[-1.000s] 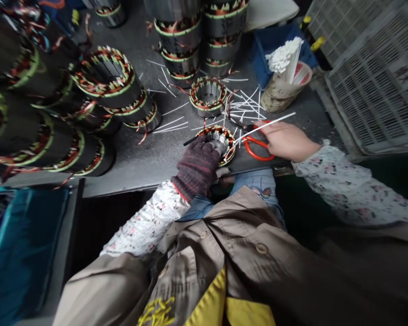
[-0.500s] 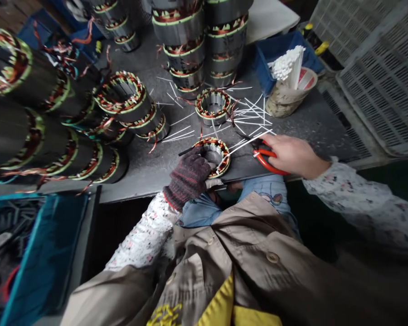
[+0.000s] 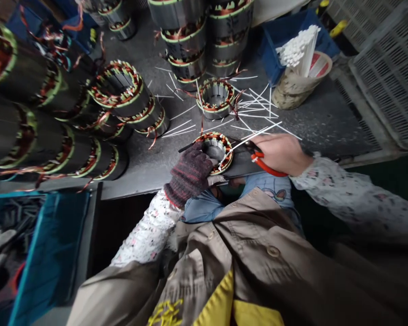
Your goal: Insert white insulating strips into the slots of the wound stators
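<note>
Right hand [image 3: 279, 153] closed round red-handled scissors [image 3: 269, 169], nearer the wound ring [image 3: 229, 156] than half a second ago. Ring sits at the bench's [image 3: 146, 156] front edge, as before; gloved left hand [image 3: 191, 172] gripping its left side. White strips [image 3: 256, 135] slant from ring toward right hand. Yellow jacket stitching [image 3: 166, 312]: illegible from here.

Teal bin [image 3: 56, 260], grey crate [image 3: 391, 77]
</note>
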`<state>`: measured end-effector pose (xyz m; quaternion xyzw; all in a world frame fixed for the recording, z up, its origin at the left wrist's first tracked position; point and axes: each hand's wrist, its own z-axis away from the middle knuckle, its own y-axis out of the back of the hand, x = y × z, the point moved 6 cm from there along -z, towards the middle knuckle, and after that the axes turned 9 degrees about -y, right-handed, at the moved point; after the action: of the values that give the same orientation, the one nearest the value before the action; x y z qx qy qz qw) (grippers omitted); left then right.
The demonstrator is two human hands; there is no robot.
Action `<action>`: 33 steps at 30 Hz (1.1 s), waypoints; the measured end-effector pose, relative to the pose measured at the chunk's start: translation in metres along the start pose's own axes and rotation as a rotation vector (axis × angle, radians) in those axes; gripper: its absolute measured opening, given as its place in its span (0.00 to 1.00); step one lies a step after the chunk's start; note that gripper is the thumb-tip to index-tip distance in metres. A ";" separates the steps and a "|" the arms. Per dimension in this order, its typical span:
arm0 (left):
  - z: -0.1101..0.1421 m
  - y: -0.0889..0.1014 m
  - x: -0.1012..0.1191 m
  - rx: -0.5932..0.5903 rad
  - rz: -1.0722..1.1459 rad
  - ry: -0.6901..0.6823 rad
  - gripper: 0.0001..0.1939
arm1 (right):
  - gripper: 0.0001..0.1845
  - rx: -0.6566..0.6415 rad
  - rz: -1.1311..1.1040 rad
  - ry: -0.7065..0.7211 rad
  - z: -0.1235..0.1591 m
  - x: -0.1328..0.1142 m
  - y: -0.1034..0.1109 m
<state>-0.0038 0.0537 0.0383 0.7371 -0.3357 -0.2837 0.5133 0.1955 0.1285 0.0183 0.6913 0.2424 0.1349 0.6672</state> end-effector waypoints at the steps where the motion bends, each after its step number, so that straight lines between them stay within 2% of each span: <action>1: 0.000 -0.001 0.000 -0.004 -0.001 0.005 0.24 | 0.25 0.002 0.010 0.022 0.007 0.004 0.000; 6: 0.001 -0.006 -0.003 -0.066 0.046 0.035 0.30 | 0.28 0.018 0.036 0.072 0.026 0.002 0.001; 12: 0.001 -0.007 -0.002 -0.120 0.009 0.052 0.28 | 0.19 -0.096 0.088 0.039 0.021 -0.011 0.003; 18: 0.003 -0.011 -0.004 -0.053 0.050 0.083 0.28 | 0.20 -0.004 0.195 0.263 0.025 -0.035 0.027; 20: 0.005 -0.013 -0.005 -0.066 0.060 0.088 0.29 | 0.20 -0.044 0.208 0.282 0.024 -0.040 0.027; 22: 0.007 -0.011 -0.006 -0.075 0.105 0.098 0.30 | 0.19 -0.125 0.177 0.254 0.021 -0.040 0.023; 24: 0.006 0.000 -0.003 -0.051 0.158 0.111 0.33 | 0.19 -0.174 0.122 0.179 0.018 -0.033 0.021; 26: 0.001 0.015 0.003 -0.034 0.150 0.139 0.38 | 0.21 -0.169 0.077 0.066 0.014 -0.019 0.020; 28: -0.006 0.024 0.009 -0.079 0.068 0.205 0.40 | 0.26 -0.154 0.059 -0.068 0.010 0.001 0.018; 31: -0.016 0.014 0.014 -0.232 -0.033 0.311 0.30 | 0.35 -0.147 0.017 -0.191 0.006 0.027 0.011; 33: -0.019 -0.002 0.016 -0.290 -0.003 0.289 0.22 | 0.34 -0.035 -0.042 -0.197 0.005 0.039 0.009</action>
<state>0.0205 0.0522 0.0413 0.6889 -0.2133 -0.2211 0.6565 0.2322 0.1443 0.0213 0.6843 0.1877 0.0566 0.7024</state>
